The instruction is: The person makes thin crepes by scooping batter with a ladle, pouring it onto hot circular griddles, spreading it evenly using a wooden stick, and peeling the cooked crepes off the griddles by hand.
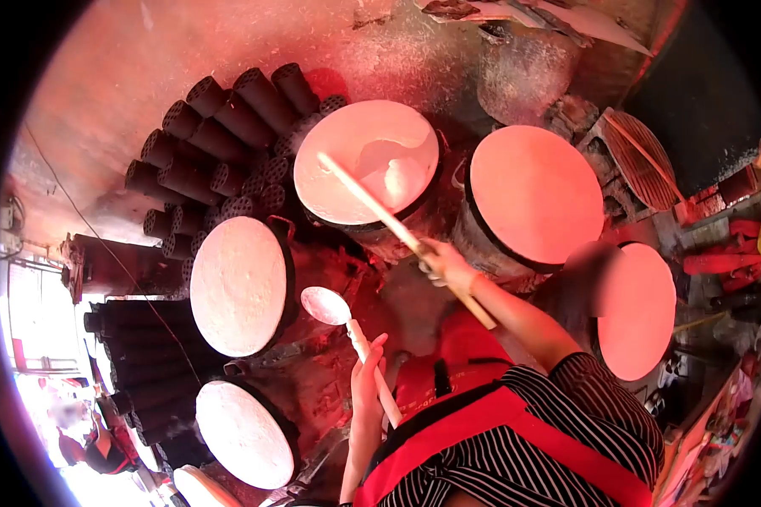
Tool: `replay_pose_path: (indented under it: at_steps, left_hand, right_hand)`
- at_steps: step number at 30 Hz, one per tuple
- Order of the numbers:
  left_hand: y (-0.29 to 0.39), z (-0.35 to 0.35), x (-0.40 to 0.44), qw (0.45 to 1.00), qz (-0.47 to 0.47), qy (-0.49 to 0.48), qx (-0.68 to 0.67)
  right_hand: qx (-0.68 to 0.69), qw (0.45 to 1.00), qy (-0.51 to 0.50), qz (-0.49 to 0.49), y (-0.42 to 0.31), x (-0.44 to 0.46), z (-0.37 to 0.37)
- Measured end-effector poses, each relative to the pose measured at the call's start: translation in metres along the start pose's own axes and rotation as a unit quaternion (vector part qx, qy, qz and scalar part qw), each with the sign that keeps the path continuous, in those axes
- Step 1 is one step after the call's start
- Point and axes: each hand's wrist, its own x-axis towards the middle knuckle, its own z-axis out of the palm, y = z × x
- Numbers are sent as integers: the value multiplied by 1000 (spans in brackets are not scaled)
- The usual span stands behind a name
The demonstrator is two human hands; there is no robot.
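Note:
My right hand (445, 265) is closed round a long pale wooden stick (364, 196), whose far end reaches over the round pot (366, 160) at the top centre. White matter with a lump in it shows in that pot. Lower down, my left hand (369, 382) grips the wooden handle of a ladle (325, 306). The ladle's white-coated bowl is up, between the pots. To the right of my right hand stands a pot with a smooth pale surface (536, 194). A pale round pot top (238, 286) lies left of the ladle.
Stacked black briquettes with holes (228, 127) fill the upper left beside the pots. More pale-topped pots stand at the lower left (245, 433) and right (638, 311). A ribbed round rack (638, 160) leans at the upper right. Another person (101, 448) is at the far lower left.

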Motion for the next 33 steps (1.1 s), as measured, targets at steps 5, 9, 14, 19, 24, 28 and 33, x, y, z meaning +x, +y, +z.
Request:
replay_pose_path:
  at_steps: [5, 9, 14, 19, 24, 28, 33]
  left_hand:
    - [-6, 37, 11, 999, -10, 31, -29]
    - [-21, 47, 23, 997, -33, 53, -50]
    - [-7, 57, 18, 991, -41, 81, -97]
    - [10, 33, 21, 998, 1, 63, -19]
    - [34, 28, 30, 1000, -23, -12, -11]
    - [42, 18, 41, 999, -31, -31, -24]
    - [39, 4, 54, 999, 3, -34, -42]
  right_hand:
    - [7, 995, 103, -7, -54, 21, -75]
    - [9, 986, 140, -88, -104, 75, -71]
    - [-455, 836, 268, -147, -110, 92, -26]
    - [-233, 858, 278, -365, -71, 71, -45]
    - [-230, 892, 273, -276, -21, 98, 5]
    - [-126, 963, 185, -150, -61, 61, 3]
    - [-132, 886, 344, -281, -5, 78, -2]
